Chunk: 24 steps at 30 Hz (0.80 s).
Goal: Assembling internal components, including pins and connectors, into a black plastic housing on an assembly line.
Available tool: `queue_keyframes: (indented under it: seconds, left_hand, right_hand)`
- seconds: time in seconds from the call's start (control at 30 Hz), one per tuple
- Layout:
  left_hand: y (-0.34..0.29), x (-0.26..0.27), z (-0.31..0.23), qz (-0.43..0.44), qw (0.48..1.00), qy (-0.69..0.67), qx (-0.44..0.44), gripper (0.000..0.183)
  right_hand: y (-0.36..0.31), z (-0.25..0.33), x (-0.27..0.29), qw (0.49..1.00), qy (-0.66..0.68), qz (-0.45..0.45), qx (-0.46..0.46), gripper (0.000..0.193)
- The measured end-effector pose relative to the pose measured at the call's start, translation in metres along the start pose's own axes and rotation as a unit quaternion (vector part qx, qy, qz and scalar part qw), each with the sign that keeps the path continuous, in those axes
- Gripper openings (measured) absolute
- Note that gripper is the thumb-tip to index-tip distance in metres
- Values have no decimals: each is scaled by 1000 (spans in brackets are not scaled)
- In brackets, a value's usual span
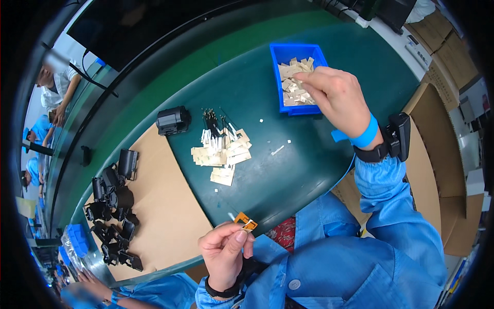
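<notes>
Near the table's front edge, my left hand [225, 252] pinches a small orange flexible circuit piece [246, 221] between thumb and fingers. A thin white strip sticks out beside it. My right hand [337, 92] reaches over the blue bin [277, 77], its thumb and fingertips closed together at the pile of small beige rectangular pieces [294, 95] inside. Whether a piece is between those fingertips is hidden. Between the hands, toward the middle of the table, lies a heap of flat cream-coloured tabs [221, 154] with black wire ends [212, 121].
Several black plastic housings [116, 206] stand on a brown cardboard sheet [159, 206] at left, with another black housing [173, 120] at its far corner. Tiny white scraps dot the green table [309, 149]. An open carton [429, 154] stands at right. Other people sit along the left.
</notes>
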<state>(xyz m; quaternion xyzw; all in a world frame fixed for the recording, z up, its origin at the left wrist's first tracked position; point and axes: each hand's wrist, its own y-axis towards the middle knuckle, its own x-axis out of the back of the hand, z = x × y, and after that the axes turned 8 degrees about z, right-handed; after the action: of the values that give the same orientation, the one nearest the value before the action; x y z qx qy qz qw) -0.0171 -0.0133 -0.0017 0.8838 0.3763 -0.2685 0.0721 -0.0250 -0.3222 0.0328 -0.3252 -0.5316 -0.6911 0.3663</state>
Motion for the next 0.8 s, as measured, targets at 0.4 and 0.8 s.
queue_keyframes:
  seconds: [0.4, 0.8]
  left_hand:
    - [3, -4, 3, -4, 997, 45, -58, 20]
    - [5, -13, 13, -27, 993, 46, -102, 22]
  right_hand:
    - [-6, -4, -1, 997, -1, -69, -38, 8]
    - [-64, 121, -41, 831, 546, 76, 80, 22]
